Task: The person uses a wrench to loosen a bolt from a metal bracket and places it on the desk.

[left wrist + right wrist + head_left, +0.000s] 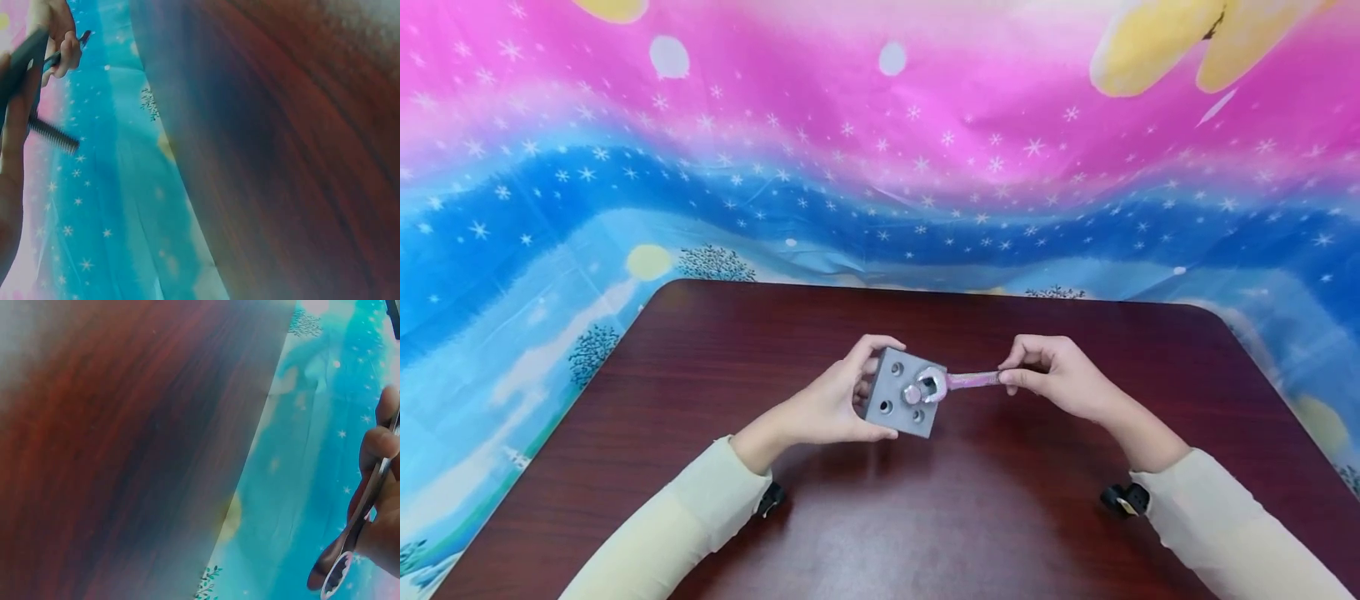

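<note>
My left hand [827, 404] grips a square grey metal block [901, 422] by its left side, thumb and fingers spread over opposite edges. Round holes go into its face, and a bolt head [912, 394] stands out near the middle. The bolt's threaded shank [55, 135] juts from the back of the block in the left wrist view. My right hand [1067, 379] pinches the far end of a combination wrench [973, 380] between thumb and fingers. Its open end sits right at the bolt head. In the right wrist view the wrench's toothed ring end pokes out below the hand.
Both hands are above a dark reddish-brown wooden table [880, 533] with rounded far corners. Behind it hangs a pink and blue snowflake-patterned cloth [820, 175]. Dark wrist devices [1126, 499] show at the cream sleeves [1217, 517].
</note>
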`<action>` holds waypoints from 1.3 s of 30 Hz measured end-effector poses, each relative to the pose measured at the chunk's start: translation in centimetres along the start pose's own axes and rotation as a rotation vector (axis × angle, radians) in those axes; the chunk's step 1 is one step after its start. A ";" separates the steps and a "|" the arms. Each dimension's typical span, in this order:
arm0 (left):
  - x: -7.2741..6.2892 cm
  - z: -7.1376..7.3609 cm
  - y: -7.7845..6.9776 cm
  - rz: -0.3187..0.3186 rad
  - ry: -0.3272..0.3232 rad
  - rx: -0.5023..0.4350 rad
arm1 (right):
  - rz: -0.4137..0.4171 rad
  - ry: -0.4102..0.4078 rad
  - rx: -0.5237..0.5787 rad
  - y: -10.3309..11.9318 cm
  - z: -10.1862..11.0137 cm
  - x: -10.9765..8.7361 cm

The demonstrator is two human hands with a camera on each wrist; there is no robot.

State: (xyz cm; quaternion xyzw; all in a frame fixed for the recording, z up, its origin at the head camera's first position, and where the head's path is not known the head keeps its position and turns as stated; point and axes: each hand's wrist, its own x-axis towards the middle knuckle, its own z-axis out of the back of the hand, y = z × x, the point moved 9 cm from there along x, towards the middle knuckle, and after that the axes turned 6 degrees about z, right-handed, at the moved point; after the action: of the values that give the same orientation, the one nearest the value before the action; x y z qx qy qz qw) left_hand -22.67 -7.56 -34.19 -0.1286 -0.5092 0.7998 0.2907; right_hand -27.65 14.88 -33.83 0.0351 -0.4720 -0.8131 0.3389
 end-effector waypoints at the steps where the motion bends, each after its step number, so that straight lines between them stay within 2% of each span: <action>1: 0.0 0.3 -0.1 -0.010 -0.052 0.002 | -0.021 -0.025 0.012 -0.2 0.2 -0.2; 5: 0.1 1.5 -0.3 -0.041 -0.270 -0.008 | -0.079 -0.109 0.103 -0.5 0.1 -1.1; 9: 0.1 2.4 -0.3 -0.057 -0.459 -0.028 | -0.083 -0.156 0.216 -0.2 -0.7 -1.5; 12: -0.1 2.7 -0.3 -0.066 -0.558 -0.037 | -0.074 -0.179 0.244 0.3 -1.5 -1.6; 17: -0.2 3.0 -0.6 -0.072 -0.667 -0.050 | -0.070 -0.206 0.247 1.3 -3.0 -1.7; 21: -0.3 3.3 -0.7 -0.082 -0.729 -0.044 | -0.086 -0.224 0.283 1.8 -4.3 -1.6; 25: -0.4 3.4 -0.8 -0.105 -0.757 -0.041 | -0.097 -0.231 0.312 2.0 -5.1 -1.4; 34: -0.7 3.3 -0.9 -0.107 -0.780 -0.026 | -0.096 -0.229 0.345 2.1 -6.1 -1.2; 39: -0.8 3.1 -1.0 -0.105 -0.762 -0.043 | -0.077 -0.236 0.348 2.2 -6.3 -1.1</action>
State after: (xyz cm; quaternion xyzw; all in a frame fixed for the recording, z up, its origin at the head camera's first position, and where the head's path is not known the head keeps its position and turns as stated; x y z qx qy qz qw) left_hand -23.30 -10.02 -31.99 0.1979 -0.6033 0.7634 0.1184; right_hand -23.33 10.16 -35.87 0.0159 -0.6400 -0.7302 0.2387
